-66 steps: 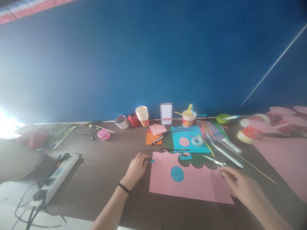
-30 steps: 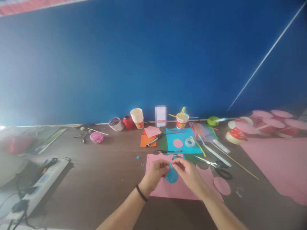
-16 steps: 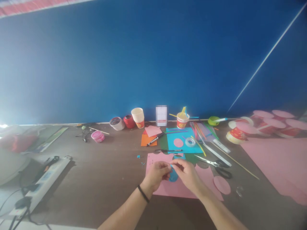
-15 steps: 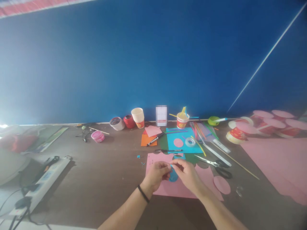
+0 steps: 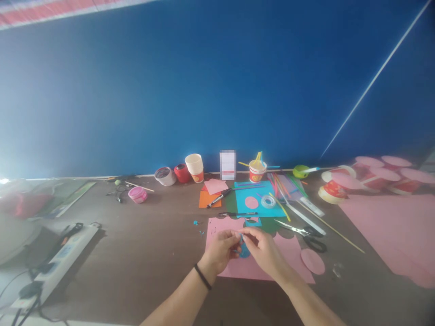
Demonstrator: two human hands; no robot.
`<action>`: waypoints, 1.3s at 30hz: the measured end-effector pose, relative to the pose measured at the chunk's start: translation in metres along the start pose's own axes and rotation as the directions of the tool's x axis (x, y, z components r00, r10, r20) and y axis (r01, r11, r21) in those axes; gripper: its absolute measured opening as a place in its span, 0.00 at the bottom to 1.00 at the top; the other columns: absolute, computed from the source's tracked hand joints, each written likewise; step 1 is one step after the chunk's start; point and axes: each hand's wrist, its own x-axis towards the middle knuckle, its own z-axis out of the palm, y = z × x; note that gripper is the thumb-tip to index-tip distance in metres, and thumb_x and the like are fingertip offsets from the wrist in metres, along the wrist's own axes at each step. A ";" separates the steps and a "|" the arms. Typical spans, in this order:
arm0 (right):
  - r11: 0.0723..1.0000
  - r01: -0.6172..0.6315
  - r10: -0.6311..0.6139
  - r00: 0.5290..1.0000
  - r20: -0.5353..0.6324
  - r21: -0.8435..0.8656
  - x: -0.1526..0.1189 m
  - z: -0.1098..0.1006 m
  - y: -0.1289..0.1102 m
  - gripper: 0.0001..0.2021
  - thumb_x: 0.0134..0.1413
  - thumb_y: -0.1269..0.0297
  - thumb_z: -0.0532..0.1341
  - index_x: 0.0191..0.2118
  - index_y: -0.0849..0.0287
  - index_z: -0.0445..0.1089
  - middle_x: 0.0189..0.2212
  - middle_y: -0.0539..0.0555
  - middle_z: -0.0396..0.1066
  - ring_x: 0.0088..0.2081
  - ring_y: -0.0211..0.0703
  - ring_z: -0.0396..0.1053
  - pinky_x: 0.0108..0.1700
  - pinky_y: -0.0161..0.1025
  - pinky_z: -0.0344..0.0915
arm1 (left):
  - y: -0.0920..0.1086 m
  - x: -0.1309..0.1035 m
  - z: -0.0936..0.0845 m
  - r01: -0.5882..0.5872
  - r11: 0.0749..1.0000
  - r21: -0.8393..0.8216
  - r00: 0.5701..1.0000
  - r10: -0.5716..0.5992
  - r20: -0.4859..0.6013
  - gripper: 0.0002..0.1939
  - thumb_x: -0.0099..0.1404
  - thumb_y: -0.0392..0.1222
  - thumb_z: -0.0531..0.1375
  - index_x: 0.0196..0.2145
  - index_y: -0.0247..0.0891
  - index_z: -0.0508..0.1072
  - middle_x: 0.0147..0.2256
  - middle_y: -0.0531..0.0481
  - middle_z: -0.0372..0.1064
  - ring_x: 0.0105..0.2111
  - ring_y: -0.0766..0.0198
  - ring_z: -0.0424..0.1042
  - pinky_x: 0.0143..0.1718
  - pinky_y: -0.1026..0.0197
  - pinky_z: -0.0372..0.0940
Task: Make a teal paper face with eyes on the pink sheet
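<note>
A small blue paper piece (image 5: 244,251) with a rounded lower edge is pinched between my two hands, partly hidden behind the fingers. My left hand (image 5: 224,246), with a black band on its wrist, is closed on its left side. At the paper's top edge, the fingertips of my right hand (image 5: 260,246) are pinched together. Under both hands lies a pink sheet (image 5: 234,270) with round notches cut from its edges. A pink paper circle (image 5: 313,261) rests at its right side. Black-handled scissors (image 5: 307,232) lie partly open beyond my right hand.
Behind are a blue sheet (image 5: 243,199) with a tape roll (image 5: 268,201), pens, paper cups (image 5: 194,167), and coloured strips. Red cups with pink discs (image 5: 335,190) lie right, above a large pink sheet (image 5: 390,235). A power strip (image 5: 61,262) sits left.
Both hands stay together on the blue paper, with only slight finger movement. The whole view has shifted a little; nothing on the table has been moved.
</note>
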 end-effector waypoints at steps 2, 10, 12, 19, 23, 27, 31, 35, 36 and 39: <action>1.000 -0.010 0.010 1.000 0.008 0.016 -0.001 0.000 0.000 0.11 0.55 0.66 0.53 0.39 0.57 0.71 0.36 0.54 0.74 0.38 0.44 0.70 0.42 0.38 0.65 | -0.001 -0.001 0.001 -0.005 1.000 0.015 1.000 0.005 -0.002 0.19 0.47 0.51 0.68 0.26 0.33 0.68 0.22 0.52 0.64 0.19 0.72 0.63 0.17 0.70 0.57; 0.987 -0.118 0.117 0.993 0.014 0.106 -0.007 0.000 -0.003 0.09 0.55 0.62 0.55 0.38 0.58 0.69 0.31 0.52 0.74 0.33 0.43 0.71 0.35 0.35 0.65 | -0.006 -0.002 0.005 -0.070 0.995 0.067 0.997 0.072 -0.028 0.18 0.52 0.52 0.64 0.27 0.34 0.67 0.20 0.53 0.62 0.20 0.70 0.62 0.16 0.71 0.57; 0.981 -0.147 0.144 0.989 0.034 0.127 -0.007 0.000 -0.004 0.08 0.55 0.61 0.55 0.34 0.59 0.68 0.27 0.51 0.73 0.29 0.41 0.70 0.32 0.34 0.64 | -0.007 -0.002 0.006 -0.080 0.994 0.071 0.996 0.083 -0.042 0.17 0.53 0.52 0.63 0.27 0.34 0.66 0.20 0.54 0.62 0.20 0.71 0.62 0.16 0.71 0.57; 0.973 -0.166 0.163 0.986 0.032 0.161 -0.005 0.002 -0.008 0.10 0.54 0.61 0.55 0.25 0.59 0.65 0.21 0.50 0.71 0.25 0.40 0.67 0.28 0.33 0.61 | -0.005 -0.006 0.011 -0.113 0.992 0.059 0.991 0.116 -0.064 0.17 0.52 0.51 0.64 0.25 0.35 0.65 0.21 0.54 0.61 0.20 0.71 0.60 0.17 0.71 0.57; 0.972 -0.173 0.171 0.985 0.025 0.157 -0.005 0.000 -0.004 0.11 0.53 0.61 0.55 0.24 0.59 0.65 0.20 0.49 0.69 0.24 0.39 0.65 0.27 0.32 0.60 | -0.002 -0.009 0.010 -0.114 0.991 0.070 0.993 0.116 -0.021 0.15 0.52 0.49 0.65 0.27 0.33 0.68 0.21 0.53 0.62 0.21 0.71 0.62 0.18 0.71 0.58; 0.973 -0.178 0.179 0.984 0.005 0.145 -0.005 0.002 -0.002 0.11 0.53 0.60 0.55 0.24 0.59 0.65 0.19 0.48 0.68 0.23 0.38 0.64 0.26 0.32 0.60 | -0.001 -0.007 0.010 -0.110 0.991 0.080 0.993 0.113 -0.037 0.14 0.52 0.48 0.65 0.27 0.33 0.69 0.21 0.53 0.62 0.21 0.70 0.62 0.18 0.70 0.59; 0.979 -0.163 0.164 0.986 -0.001 0.125 -0.008 0.004 -0.008 0.12 0.54 0.60 0.54 0.24 0.59 0.65 0.20 0.49 0.69 0.24 0.39 0.66 0.27 0.32 0.61 | -0.002 -0.005 0.012 -0.094 0.993 0.066 0.993 0.098 -0.060 0.14 0.50 0.47 0.65 0.26 0.34 0.68 0.20 0.53 0.62 0.21 0.70 0.62 0.17 0.70 0.58; 0.992 -0.116 0.113 0.991 -0.068 -0.040 -0.011 -0.025 -0.002 0.10 0.55 0.59 0.54 0.33 0.58 0.69 0.29 0.53 0.74 0.31 0.43 0.71 0.33 0.35 0.65 | 0.001 -0.006 0.011 -0.077 0.994 0.074 0.994 0.082 -0.066 0.13 0.51 0.47 0.65 0.25 0.34 0.68 0.20 0.54 0.63 0.20 0.71 0.62 0.18 0.70 0.57; 0.982 -0.132 0.115 0.985 -0.129 -0.133 -0.012 -0.041 0.005 0.10 0.55 0.59 0.53 0.36 0.57 0.69 0.31 0.54 0.75 0.33 0.44 0.71 0.35 0.36 0.65 | 0.003 -0.007 0.010 -0.074 0.995 0.067 0.994 0.079 -0.071 0.13 0.51 0.47 0.65 0.25 0.35 0.68 0.20 0.54 0.63 0.21 0.71 0.62 0.18 0.71 0.56; 0.846 -0.228 0.141 0.967 -0.211 -0.481 -0.018 -0.095 0.036 0.10 0.54 0.61 0.53 0.37 0.55 0.70 0.35 0.55 0.74 0.35 0.47 0.71 0.36 0.39 0.64 | 0.010 -0.010 0.008 -0.064 0.998 0.013 0.993 0.065 -0.098 0.12 0.49 0.45 0.66 0.25 0.35 0.69 0.23 0.53 0.65 0.23 0.70 0.64 0.19 0.71 0.56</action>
